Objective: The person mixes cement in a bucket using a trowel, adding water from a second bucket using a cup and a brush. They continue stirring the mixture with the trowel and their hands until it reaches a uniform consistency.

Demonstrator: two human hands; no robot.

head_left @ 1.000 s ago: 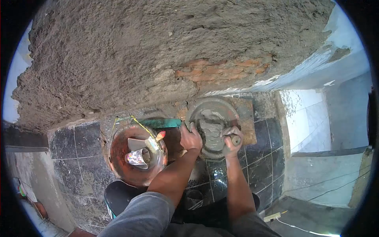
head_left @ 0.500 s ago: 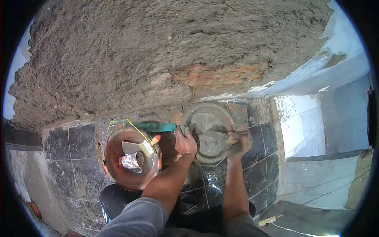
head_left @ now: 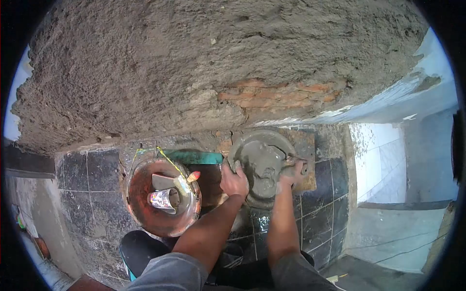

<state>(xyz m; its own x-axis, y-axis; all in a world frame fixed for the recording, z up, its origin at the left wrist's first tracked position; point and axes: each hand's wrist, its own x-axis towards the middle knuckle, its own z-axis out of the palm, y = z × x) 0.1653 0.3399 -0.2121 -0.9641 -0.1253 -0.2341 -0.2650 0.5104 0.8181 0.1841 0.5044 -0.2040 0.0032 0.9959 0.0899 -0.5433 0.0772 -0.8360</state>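
Left hand (head_left: 234, 180) fingers curl over the rim of the mortar pan (head_left: 262, 162); right hand (head_left: 290, 175) fingers close round a trowel (head_left: 286, 162) in the wet mix. The pan rests on dark floor tiles (head_left: 92, 174) below a rough plastered wall (head_left: 194, 63) with exposed brick (head_left: 276, 94).

Left hand (head_left: 234, 180) was gripping the near-left rim of the mortar pan (head_left: 242, 145), right hand (head_left: 291, 173) was holding a trowel (head_left: 272, 162) down in the wet grey mix. Just left sat a red bucket (head_left: 141, 208) with a metal cup (head_left: 162, 199) inside. Rough plastered wall (head_left: 194, 63) rose behind, bare brick patch (head_left: 281, 94) showing, dark floor tiles (head_left: 87, 179) below.
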